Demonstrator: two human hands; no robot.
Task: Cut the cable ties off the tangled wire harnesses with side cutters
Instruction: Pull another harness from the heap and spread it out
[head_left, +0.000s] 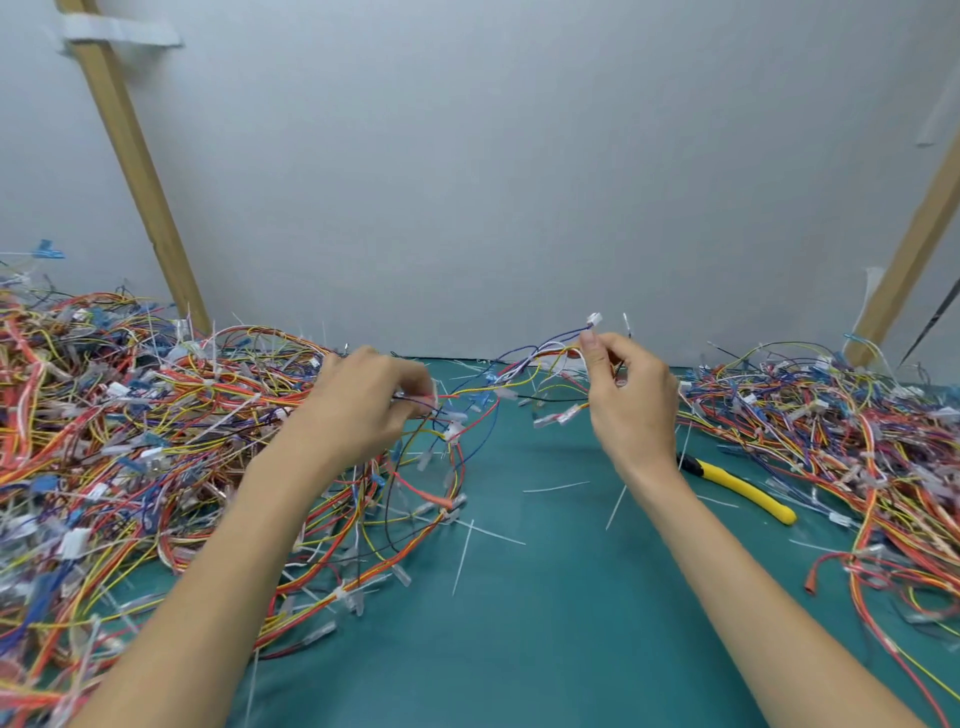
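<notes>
Both my hands hold one wire harness (511, 376) of red, yellow, blue and black wires stretched above the green mat. My left hand (369, 400) pinches its left end beside the big tangled pile (119, 441). My right hand (626, 400) grips the right end, where a white connector (594, 319) and a white cable tie tail (626, 323) stick up above the fingers. The side cutters (737, 486), with yellow handles, lie on the mat just right of my right wrist, held by neither hand.
A second pile of harnesses (841, 441) covers the right side. Cut white tie pieces (465, 556) lie scattered on the green mat (519, 649). Wooden struts (135, 166) lean against the grey wall at left and right.
</notes>
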